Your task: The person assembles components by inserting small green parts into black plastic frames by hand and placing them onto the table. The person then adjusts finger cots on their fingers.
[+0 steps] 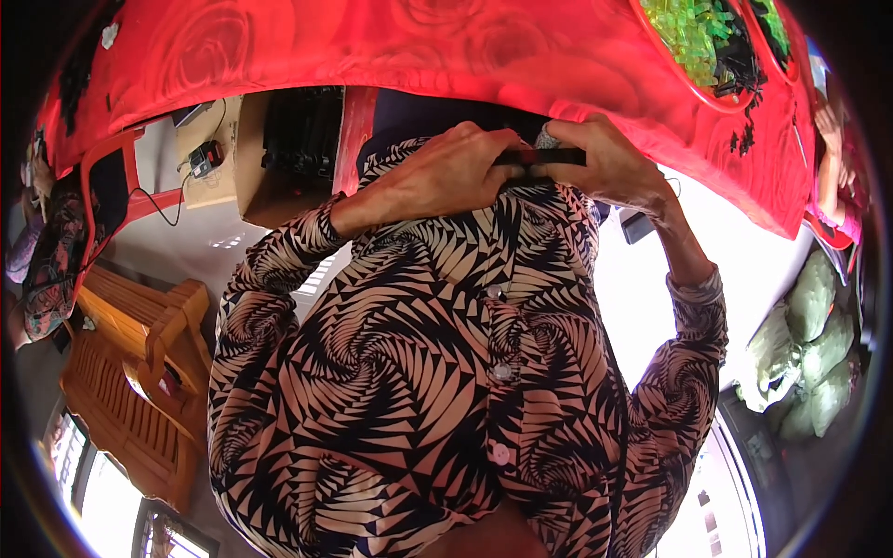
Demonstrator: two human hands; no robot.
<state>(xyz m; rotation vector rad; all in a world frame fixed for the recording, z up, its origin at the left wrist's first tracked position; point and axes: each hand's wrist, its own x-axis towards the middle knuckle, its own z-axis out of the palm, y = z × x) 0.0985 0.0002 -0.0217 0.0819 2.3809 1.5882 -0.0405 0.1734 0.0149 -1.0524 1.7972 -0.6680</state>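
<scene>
My two hands meet close in front of my patterned shirt, just off the edge of the red tablecloth [372, 51]. Between them stretches a short, narrow black strip [563, 156]; its exact kind does not show. My left hand [451, 167] is closed on the strip's left end, fingers curled and mostly turned from view. Pinching the other end is my right hand [609, 163], its thumb and fingers bent around it. A small dark reddish spot shows at the strip's middle, too small to make out.
At the right of the table, a red-rimmed tray [662, 58] holds green and black small pieces. Left of my lap stands an open cardboard box [246, 158] with black items inside. A wooden bench [139, 391] and pale sacks [811, 321] lie farther off. Another person's hand [826, 121] shows at right.
</scene>
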